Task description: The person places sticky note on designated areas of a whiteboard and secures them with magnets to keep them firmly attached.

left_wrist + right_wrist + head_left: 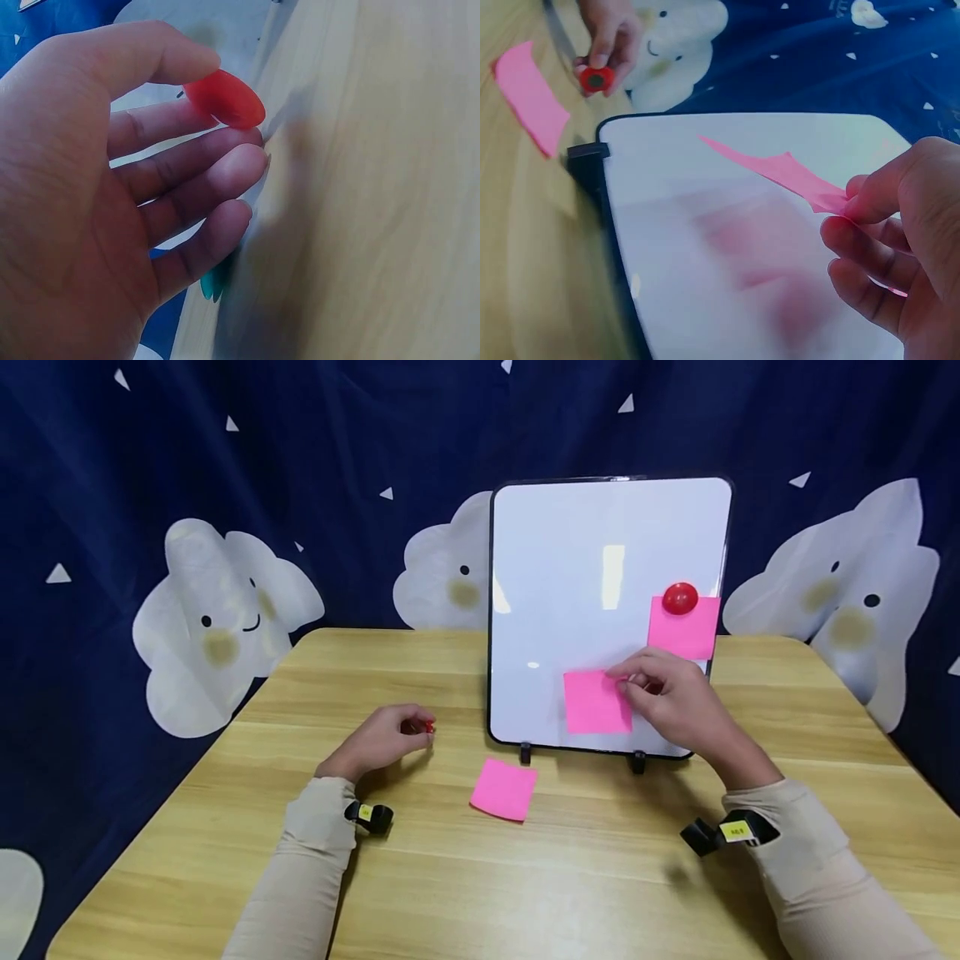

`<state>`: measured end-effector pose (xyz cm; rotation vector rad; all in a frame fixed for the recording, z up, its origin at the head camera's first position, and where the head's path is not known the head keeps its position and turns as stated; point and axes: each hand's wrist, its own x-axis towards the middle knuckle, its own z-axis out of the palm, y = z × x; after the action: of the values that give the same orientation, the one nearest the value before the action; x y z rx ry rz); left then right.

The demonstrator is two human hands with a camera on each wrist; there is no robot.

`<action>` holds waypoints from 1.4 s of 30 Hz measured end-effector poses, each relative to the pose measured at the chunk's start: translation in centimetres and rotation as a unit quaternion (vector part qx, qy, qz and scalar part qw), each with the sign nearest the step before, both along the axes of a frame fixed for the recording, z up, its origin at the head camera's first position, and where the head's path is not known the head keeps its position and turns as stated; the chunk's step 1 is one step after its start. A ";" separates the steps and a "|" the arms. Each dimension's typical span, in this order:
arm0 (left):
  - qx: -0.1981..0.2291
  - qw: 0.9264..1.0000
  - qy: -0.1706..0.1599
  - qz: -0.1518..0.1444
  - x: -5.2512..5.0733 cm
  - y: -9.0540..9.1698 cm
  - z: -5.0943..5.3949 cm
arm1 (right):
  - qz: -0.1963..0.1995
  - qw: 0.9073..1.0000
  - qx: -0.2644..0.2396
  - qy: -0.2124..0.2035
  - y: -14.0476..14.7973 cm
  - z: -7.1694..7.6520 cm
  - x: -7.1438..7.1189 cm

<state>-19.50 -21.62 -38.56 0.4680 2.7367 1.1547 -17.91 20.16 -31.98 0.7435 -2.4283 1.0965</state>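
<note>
Head view shows a person's right hand (675, 700) pinching a pink sticky note (596, 703) between thumb and fingers, before the lower part of a whiteboard (555, 568) propped on two black feet (526, 753) on a wooden table (420, 893). Right wrist view shows the pinched note apart from the board's face, held by one edge. At left, the left hand (384, 742) grips a red magnet (229, 100) between thumb and fingertips, its other fingers loosely bent. A second note (504, 790) lies on the table on the near side of the board, between the hands. A third note (682, 637) hangs at the board's right edge, a second magnet (680, 598) over its top. Behind, at the far side, hangs a blue curtain (360, 427) printed with white clouds.
</note>
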 end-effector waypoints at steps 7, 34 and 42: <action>0.001 1.000 0.001 0.000 -0.1 -0.1 -0.4 | -0.017 1.000 -0.007 0.011 0.1 0.7 -0.5; -0.013 1.000 0.007 0.004 0.0 0.3 -0.2 | -0.089 0.983 -0.058 0.151 0.5 -0.8 -1.9; -0.020 1.000 0.007 0.003 -0.1 0.3 -0.3 | -0.108 0.979 -0.014 0.171 0.4 -1.0 -1.9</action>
<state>-19.64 -21.28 -38.83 0.4646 2.7707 1.0992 -19.85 20.57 -32.97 0.5864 -2.1381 0.8402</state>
